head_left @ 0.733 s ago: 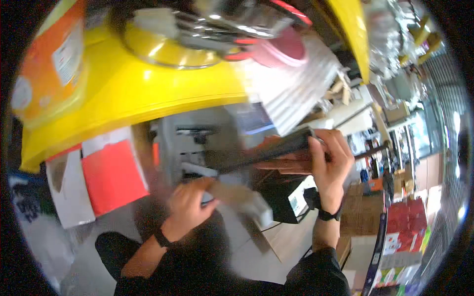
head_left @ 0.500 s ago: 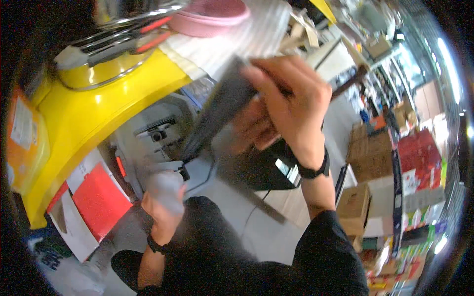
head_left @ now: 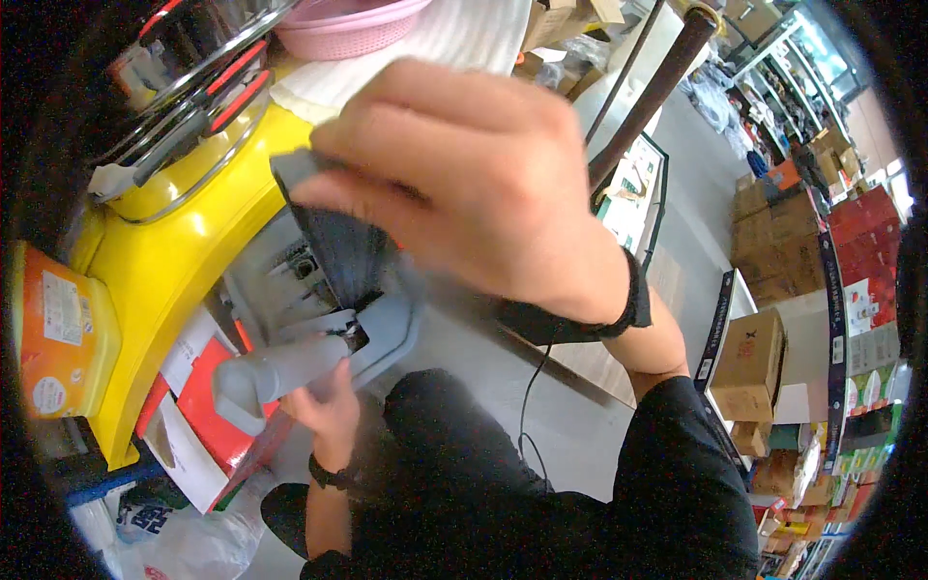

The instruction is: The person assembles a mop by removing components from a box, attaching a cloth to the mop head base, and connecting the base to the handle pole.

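Pinching the upper end of a dark grey panel (head_left: 346,251), the right hand (head_left: 474,184) looms large in the head view. Below it, the left hand (head_left: 327,411) grasps a light grey plastic tube (head_left: 295,363), its fingers partly hidden, near the panel's lower end, beside a red-and-white box (head_left: 215,411).

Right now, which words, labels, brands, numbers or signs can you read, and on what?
I won't copy wording; print shows:
Orange tub: label, too small to read.
Plastic bag: bold dark lettering, blurred.
Cardboard box: small mark, unreadable.
Dark strip: pale lettering, too small.
Grey tube at left hand, dark panel in right hand: no print visible.
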A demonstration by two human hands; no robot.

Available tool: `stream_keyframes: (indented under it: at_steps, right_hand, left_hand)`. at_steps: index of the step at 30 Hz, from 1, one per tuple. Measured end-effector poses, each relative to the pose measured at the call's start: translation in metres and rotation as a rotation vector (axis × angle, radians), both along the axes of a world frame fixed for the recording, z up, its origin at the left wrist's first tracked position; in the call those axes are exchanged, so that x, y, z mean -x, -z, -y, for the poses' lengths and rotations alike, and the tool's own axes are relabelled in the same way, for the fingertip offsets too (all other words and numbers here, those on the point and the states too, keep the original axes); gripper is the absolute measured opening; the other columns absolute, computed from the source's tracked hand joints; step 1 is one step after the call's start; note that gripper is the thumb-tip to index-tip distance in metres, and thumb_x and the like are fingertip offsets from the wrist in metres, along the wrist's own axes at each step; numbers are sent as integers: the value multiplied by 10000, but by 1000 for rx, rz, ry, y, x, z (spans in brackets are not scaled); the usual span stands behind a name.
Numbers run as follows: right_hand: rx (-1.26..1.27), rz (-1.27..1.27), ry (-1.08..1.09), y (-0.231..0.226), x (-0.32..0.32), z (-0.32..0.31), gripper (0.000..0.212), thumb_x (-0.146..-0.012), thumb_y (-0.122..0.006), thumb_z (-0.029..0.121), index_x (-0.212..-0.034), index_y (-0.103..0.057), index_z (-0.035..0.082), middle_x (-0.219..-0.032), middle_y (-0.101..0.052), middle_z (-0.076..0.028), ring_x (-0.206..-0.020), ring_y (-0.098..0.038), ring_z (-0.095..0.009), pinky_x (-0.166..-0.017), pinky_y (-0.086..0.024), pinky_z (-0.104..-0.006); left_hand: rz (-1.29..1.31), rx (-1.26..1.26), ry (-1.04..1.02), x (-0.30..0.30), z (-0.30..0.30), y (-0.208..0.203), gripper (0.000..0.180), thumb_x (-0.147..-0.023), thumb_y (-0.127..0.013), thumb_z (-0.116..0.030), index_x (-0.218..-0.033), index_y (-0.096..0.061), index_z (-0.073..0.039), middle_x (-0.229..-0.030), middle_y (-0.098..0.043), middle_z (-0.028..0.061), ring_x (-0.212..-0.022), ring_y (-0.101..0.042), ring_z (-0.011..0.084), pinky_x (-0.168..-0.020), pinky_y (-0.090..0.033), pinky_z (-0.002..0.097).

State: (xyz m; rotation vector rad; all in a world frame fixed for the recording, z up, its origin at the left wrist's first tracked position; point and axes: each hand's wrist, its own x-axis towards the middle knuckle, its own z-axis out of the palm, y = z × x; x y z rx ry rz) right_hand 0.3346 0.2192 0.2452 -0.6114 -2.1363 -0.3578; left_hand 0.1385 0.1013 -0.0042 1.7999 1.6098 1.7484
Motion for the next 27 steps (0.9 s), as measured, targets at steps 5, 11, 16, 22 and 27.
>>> stream_keyframes:
  at_steps: [5,11,16,22,27]
  right_hand:
    - [325,194,-12,60,-4,8,189,-809,-684,246,-874,-604,87,-833,-573,-66,-703,-622,-268,-599,-511,-381]
    - [530,310,-26,88,8,15,224,-821,-685,226,-981,-641,75,-922,-594,-71,-819,-619,-287,-662,-528,-378]
    - [712,504,-9,123,13,14,200,-891,-596,257,-927,-606,60,-929,-591,-111,-791,-641,-349,-671,-532,-455]
    - [847,734,35,115,38,16,232,-892,-578,238,-1045,-638,75,-1027,-624,-108,-860,-660,-357,-754,-540,-464]
    - [849,726,-153,132,47,-11,262,-830,-595,143,-1075,-625,58,-1062,-636,-179,-902,-650,-386,-776,-530,-458]
  left_hand:
    - [-55,92,-30,-11,-2,7,310,-784,-758,-50,-1038,-619,59,-1027,-687,185,-938,-650,329,-831,-504,413]
    - [-181,180,26,-3,2,-33,382,-787,-745,-173,-1087,-627,31,-1136,-627,176,-1031,-603,305,-857,-495,369]
    - [-202,79,-7,-4,-3,-33,333,-742,-793,-240,-934,-608,-40,-801,-601,101,-658,-603,282,-593,-489,400]
    - [-97,37,109,1,2,-51,441,-705,-758,-208,-1058,-582,-11,-815,-559,94,-587,-547,232,-552,-462,362]
    - [-200,147,140,2,17,-58,776,-700,-763,-365,-1254,-461,87,-1155,-549,267,-996,-582,411,-857,-499,456]
